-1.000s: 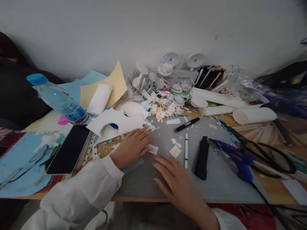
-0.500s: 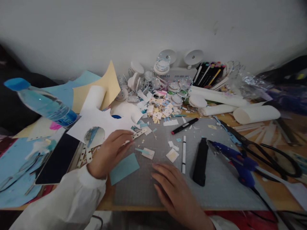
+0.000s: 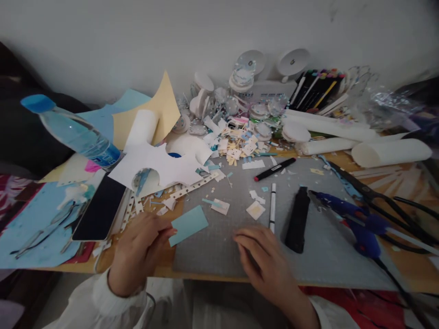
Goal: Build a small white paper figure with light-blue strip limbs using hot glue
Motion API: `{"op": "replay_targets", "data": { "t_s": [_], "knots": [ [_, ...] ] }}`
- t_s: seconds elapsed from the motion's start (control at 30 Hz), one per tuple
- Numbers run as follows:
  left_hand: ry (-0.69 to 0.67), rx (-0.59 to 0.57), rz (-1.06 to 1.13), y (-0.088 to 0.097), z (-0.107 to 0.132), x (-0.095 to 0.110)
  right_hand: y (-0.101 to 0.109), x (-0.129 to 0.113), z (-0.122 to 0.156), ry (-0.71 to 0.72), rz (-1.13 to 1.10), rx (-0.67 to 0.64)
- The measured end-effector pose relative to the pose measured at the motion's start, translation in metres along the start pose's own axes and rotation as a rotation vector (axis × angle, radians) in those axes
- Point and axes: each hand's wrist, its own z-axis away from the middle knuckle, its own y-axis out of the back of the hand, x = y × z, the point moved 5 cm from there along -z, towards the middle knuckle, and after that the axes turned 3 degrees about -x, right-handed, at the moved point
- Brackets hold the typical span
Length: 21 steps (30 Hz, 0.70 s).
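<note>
A teal piece of paper (image 3: 190, 224) lies at the left edge of the grey cutting mat (image 3: 219, 256). My left hand (image 3: 139, 251) pinches its near-left corner between thumb and fingers. My right hand (image 3: 265, 265) rests low over the front of the mat, fingers loosely bent with nothing visible in them. Between and beyond the hands are a small white card with a teal strip (image 3: 219, 206) and a cream square card (image 3: 255, 210). To the right of these lie a thin white pen (image 3: 272, 208) and a black cutter-like tool (image 3: 297, 221).
A blue glue gun (image 3: 356, 219) and black scissors (image 3: 387, 201) lie on the right. Paper scraps (image 3: 240, 141) are heaped at the back. On the left, a water bottle (image 3: 75, 132) leans over a phone (image 3: 101, 208). White cut-out paper (image 3: 157, 162) covers the mat's far-left corner.
My left hand has come down and back from the white cut-out paper and taken hold of the teal paper's corner. My right hand has curled slightly. The view has shifted.
</note>
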Motion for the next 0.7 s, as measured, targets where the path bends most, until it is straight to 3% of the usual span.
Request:
{"op": "replay_targets", "data": {
  "t_s": [0.13,0.23,0.33,0.4,0.43,0.53,0.7],
  "knots": [
    [0.094,0.015,0.037,-0.005,0.02,-0.002,-0.001,0.002,0.002,-0.002,0.013,0.023],
    [0.294,0.047,0.232,-0.011,0.035,-0.007,0.0,0.002,0.002,0.012,0.013,0.053],
    [0.597,0.066,0.749,-0.023,0.043,-0.005,0.004,-0.006,0.001,0.001,-0.039,0.087],
    [0.819,-0.074,1.228,-0.039,0.042,0.008,0.008,-0.016,-0.003,-0.035,-0.105,0.111],
    [0.858,-0.226,1.473,-0.045,0.038,0.022,0.01,-0.023,-0.006,-0.047,-0.137,0.12],
    [0.792,-0.458,1.982,-0.041,0.023,0.057,0.021,-0.046,-0.019,-0.059,-0.202,0.138],
    [0.628,-0.45,2.285,-0.025,0.011,0.077,0.042,-0.068,-0.04,-0.1,-0.231,0.243]
  ]
}}
